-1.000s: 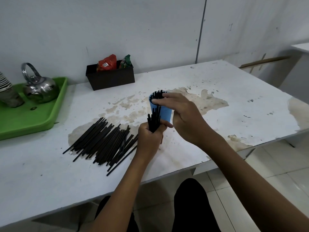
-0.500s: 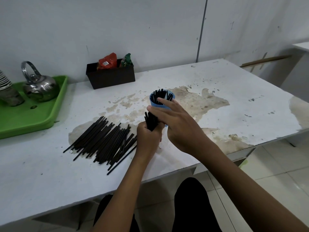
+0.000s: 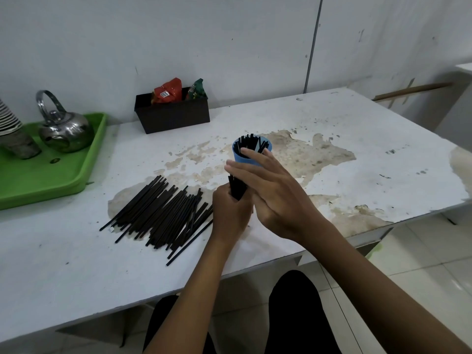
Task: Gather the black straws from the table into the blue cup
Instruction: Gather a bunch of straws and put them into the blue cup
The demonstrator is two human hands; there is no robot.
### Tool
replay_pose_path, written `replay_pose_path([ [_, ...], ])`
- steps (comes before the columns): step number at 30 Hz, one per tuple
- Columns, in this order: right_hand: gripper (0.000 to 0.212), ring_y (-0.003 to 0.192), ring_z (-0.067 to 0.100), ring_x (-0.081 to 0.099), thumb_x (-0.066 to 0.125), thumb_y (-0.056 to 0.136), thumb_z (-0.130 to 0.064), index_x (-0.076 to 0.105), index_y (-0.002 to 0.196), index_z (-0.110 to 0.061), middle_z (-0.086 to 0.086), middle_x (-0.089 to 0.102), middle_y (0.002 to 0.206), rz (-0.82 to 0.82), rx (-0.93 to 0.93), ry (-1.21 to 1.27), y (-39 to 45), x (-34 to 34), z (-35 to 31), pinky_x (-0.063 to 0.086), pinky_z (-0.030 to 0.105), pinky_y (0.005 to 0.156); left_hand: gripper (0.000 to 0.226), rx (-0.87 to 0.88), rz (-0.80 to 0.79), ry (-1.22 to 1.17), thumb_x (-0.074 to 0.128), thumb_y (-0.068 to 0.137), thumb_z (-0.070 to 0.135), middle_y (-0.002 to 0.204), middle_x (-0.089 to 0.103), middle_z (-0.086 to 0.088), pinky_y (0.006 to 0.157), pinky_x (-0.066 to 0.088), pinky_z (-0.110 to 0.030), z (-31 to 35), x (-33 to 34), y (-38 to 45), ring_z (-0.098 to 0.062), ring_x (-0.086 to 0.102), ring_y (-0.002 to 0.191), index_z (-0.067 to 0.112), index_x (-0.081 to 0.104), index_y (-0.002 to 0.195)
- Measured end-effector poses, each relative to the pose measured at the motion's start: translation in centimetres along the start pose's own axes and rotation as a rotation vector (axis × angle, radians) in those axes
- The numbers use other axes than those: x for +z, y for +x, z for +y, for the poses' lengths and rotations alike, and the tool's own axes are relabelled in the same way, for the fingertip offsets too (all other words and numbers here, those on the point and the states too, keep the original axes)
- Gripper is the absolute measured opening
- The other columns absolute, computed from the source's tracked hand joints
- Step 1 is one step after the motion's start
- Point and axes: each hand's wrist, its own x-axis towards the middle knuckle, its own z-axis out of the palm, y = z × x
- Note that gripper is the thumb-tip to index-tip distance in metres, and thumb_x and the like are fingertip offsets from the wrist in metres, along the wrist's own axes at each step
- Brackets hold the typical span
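Black straws (image 3: 158, 213) lie in a pile on the tabletop (image 3: 76, 272), left of our blue cup (image 3: 241, 159) with straws inside. Our left hand (image 3: 229, 215) has a tight grip on a small bunch (image 3: 237, 187). Our right hand (image 3: 275, 195) has flat fingers over it.

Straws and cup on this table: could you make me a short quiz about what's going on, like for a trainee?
1. True or false: the blue cup already has straws in it.
2. Which of the hands grips a bundle of straws: left hand or right hand?
3. Where does the loose pile of straws lie? A) on the green tray B) on the table, left of the cup C) in the black box

Key: 1 true; 2 left hand; 3 B.
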Motion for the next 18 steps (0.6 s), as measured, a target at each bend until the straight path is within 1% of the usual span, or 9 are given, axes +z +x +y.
replay_pose_path([
  [3,0.062,0.147,0.014,0.022,0.035,0.081,-0.001,0.049,0.141,-0.014,-0.002,0.046,0.148,0.008,0.013,0.049,-0.1,0.1,-0.1,0.018,0.047,0.120,0.030,0.040,0.054,-0.005,0.060,0.087,0.027,0.048,0.054,0.005,0.046,0.037,-0.029,0.0,-0.1,0.0,-0.008,0.048,0.045,0.022,0.057,0.058],
  [5,0.063,0.147,0.015,0.023,0.031,0.081,-0.007,0.047,0.142,-0.015,-0.001,0.047,0.148,-0.019,-0.010,0.009,-0.3,0.5,0.0,0.016,0.045,0.121,0.029,0.055,0.062,-0.023,0.059,0.092,0.016,0.054,0.055,-0.012,0.048,0.040,-0.044,-0.4,-0.2,0.1,-0.028,0.048,0.049,0.007,0.057,0.065],
  [6,0.064,0.147,0.016,0.023,0.030,0.081,-0.009,0.046,0.143,-0.014,-0.001,0.047,0.148,-0.026,-0.016,-0.007,-0.4,0.7,0.0,0.016,0.045,0.121,0.027,0.055,0.051,-0.025,0.058,0.093,0.013,0.058,0.057,-0.018,0.050,0.042,-0.048,-0.5,-0.2,0.2,-0.036,0.050,0.052,0.000,0.058,0.069],
  [7,0.064,0.147,0.016,0.023,0.030,0.081,-0.009,0.046,0.143,-0.014,0.000,0.047,0.148,-0.028,-0.015,-0.018,-0.5,0.8,0.1,0.016,0.045,0.121,0.025,0.047,0.039,-0.009,0.058,0.093,0.012,0.061,0.059,-0.020,0.051,0.043,-0.048,-0.5,-0.2,0.2,-0.039,0.053,0.056,-0.001,0.059,0.072],
  [9,0.065,0.148,0.015,0.022,0.030,0.081,-0.011,0.045,0.144,-0.013,0.000,0.045,0.149,-0.024,0.001,-0.034,-0.5,0.8,0.4,0.015,0.046,0.121,0.024,0.024,0.014,0.049,0.058,0.095,0.014,0.063,0.061,-0.015,0.051,0.043,-0.043,-0.5,-0.1,0.3,-0.028,0.054,0.054,0.002,0.061,0.074],
  [11,0.065,0.148,0.014,0.018,0.031,0.081,-0.014,0.044,0.144,-0.013,-0.001,0.043,0.151,-0.017,0.011,-0.048,-0.3,0.8,0.6,0.015,0.046,0.121,0.024,0.024,0.001,0.084,0.059,0.095,0.019,0.065,0.063,-0.012,0.051,0.043,-0.043,-0.5,-0.1,0.4,-0.016,0.054,0.056,0.004,0.062,0.076],
  [15,0.067,0.149,0.013,0.014,0.035,0.079,-0.017,0.041,0.146,-0.014,-0.002,0.039,0.153,-0.003,-0.015,-0.052,0.0,1.2,0.4,0.013,0.044,0.122,0.019,-0.027,0.009,-0.023,0.058,0.082,0.042,0.067,0.069,0.005,0.061,0.052,-0.041,0.0,-0.1,0.3,-0.019,0.064,0.067,0.025,0.065,0.078],
  [16,0.067,0.149,0.013,0.013,0.035,0.080,-0.018,0.041,0.146,-0.014,-0.002,0.039,0.153,0.003,-0.017,-0.043,0.0,1.4,0.4,0.012,0.043,0.122,0.018,-0.030,0.011,-0.023,0.057,0.080,0.044,0.068,0.069,0.008,0.063,0.053,-0.041,0.1,-0.1,0.3,-0.019,0.066,0.068,0.028,0.065,0.079],
  [18,0.063,0.149,0.012,0.013,0.038,0.084,-0.015,0.040,0.147,-0.015,-0.003,0.039,0.153,0.055,0.000,0.019,0.2,1.7,0.7,0.013,0.042,0.122,0.014,-0.025,0.012,-0.018,0.059,0.085,0.038,0.070,0.070,0.004,0.063,0.054,-0.044,0.4,-0.1,0.3,-0.025,0.067,0.069,0.027,0.067,0.080],
])
